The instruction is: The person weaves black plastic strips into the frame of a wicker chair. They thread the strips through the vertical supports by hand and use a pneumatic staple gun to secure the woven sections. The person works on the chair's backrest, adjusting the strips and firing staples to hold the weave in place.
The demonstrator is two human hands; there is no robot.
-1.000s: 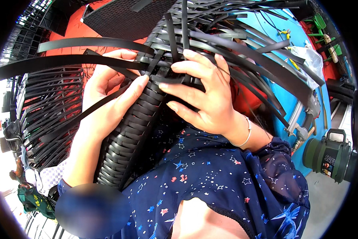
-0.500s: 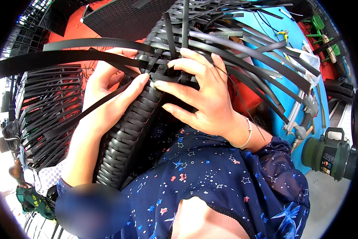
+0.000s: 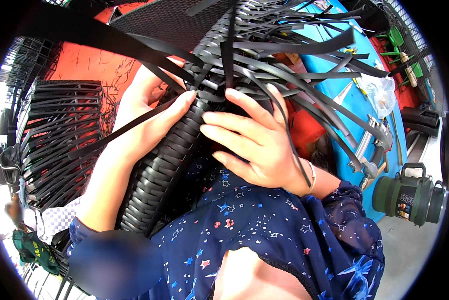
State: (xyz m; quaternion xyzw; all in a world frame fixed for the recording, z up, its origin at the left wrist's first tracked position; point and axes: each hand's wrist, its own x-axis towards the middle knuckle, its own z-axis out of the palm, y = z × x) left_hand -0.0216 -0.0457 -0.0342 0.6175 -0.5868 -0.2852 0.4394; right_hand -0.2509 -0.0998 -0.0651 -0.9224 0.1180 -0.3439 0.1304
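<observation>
A thick edge of black woven plastic wicker [image 3: 167,157] runs up from my lap, its weave tight and glossy. Many loose black flat strips [image 3: 329,102] fan out from its upper part. On its left side my left hand [image 3: 147,112] is closed round the edge, thumb pressed on top near the crossing strips and the other fingers partly hidden behind. My right hand [image 3: 259,145] lies along the right side, fingers stretched and apart, fingertips touching the weave. One upright strip [image 3: 228,60] stands just above its index fingertip. A long strip [image 3: 99,35] sweeps off to the upper left.
On the right is a blue table [image 3: 309,45] with a clear plastic bag [image 3: 379,95] and a metal clamp-like tool [image 3: 369,150]. A green flask [image 3: 409,195] stands below it. A stack of black slatted pieces [image 3: 62,140] is at left, beside red floor covering [image 3: 79,60].
My right hand has slid slightly down, its fingers closer together. The long strips at upper left have swung upward, and the upright strip beside my right fingers has shifted. The left hand keeps its grip.
</observation>
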